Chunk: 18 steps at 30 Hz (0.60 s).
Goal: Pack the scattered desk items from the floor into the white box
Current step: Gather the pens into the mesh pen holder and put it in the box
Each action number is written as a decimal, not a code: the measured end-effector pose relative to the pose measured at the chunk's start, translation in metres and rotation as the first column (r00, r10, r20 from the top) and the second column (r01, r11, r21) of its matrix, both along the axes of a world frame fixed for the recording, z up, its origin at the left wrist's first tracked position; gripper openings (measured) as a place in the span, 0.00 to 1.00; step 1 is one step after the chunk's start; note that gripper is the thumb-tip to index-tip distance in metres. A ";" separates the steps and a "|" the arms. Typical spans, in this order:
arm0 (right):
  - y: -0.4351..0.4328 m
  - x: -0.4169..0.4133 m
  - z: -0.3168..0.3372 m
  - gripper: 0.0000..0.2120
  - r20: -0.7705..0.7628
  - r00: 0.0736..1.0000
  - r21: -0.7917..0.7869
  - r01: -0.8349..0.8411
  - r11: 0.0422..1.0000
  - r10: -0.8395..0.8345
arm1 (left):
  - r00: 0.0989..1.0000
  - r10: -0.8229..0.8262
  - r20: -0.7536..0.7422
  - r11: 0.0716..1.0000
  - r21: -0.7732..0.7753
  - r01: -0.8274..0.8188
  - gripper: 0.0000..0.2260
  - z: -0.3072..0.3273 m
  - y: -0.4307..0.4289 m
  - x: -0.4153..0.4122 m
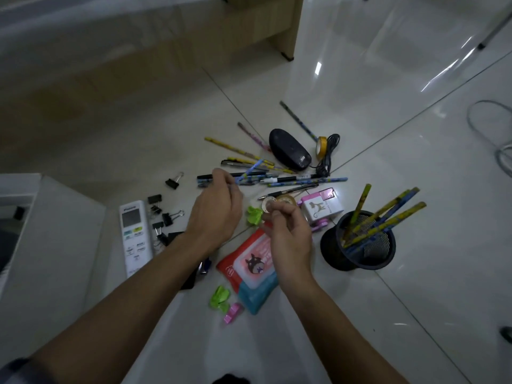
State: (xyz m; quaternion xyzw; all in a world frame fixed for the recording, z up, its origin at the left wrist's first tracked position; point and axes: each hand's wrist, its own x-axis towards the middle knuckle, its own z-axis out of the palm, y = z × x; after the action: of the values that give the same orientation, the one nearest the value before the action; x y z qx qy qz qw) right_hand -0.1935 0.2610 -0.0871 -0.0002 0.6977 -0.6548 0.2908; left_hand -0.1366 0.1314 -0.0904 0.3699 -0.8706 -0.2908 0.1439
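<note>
White tiles point(388, 120) (desk point(194, 37) behind), left hand point(216, 214) pinches 1 pencil point(250, 170) — right hand point(291, 239) grips tape point(268, 205).

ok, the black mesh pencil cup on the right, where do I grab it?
Wrap the mesh cup around its wall, below the rim, coming from the near side. It stands upright and the pencils stick out the top, leaning right, so a top-down grasp is blocked.

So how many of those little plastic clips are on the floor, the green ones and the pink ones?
Green clips: 2
Pink clip: 1
Total: 3
</note>
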 end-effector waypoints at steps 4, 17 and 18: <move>-0.001 -0.001 0.002 0.10 0.078 0.988 -0.057 0.134 0.989 -0.130 | 0.975 -0.217 0.057 0.975 -0.024 0.219 0.06 0.004 0.004 -0.028; 0.007 -0.007 0.002 0.11 0.147 0.972 -0.083 0.197 0.977 -0.183 | 0.816 -0.237 0.527 0.955 -0.029 0.296 0.11 0.004 0.006 -0.102; 0.007 -0.008 0.003 0.11 0.158 0.967 -0.086 0.217 0.972 -0.201 | 0.814 -0.247 0.527 0.954 -0.016 0.299 0.11 0.003 0.007 -0.097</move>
State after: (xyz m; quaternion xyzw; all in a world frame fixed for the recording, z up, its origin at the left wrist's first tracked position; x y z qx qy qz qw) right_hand -0.2018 0.2676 -0.0845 0.1072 0.6355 -0.7151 0.2708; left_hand -0.2338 0.1383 -0.0869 0.2981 -0.9340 -0.1550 -0.1214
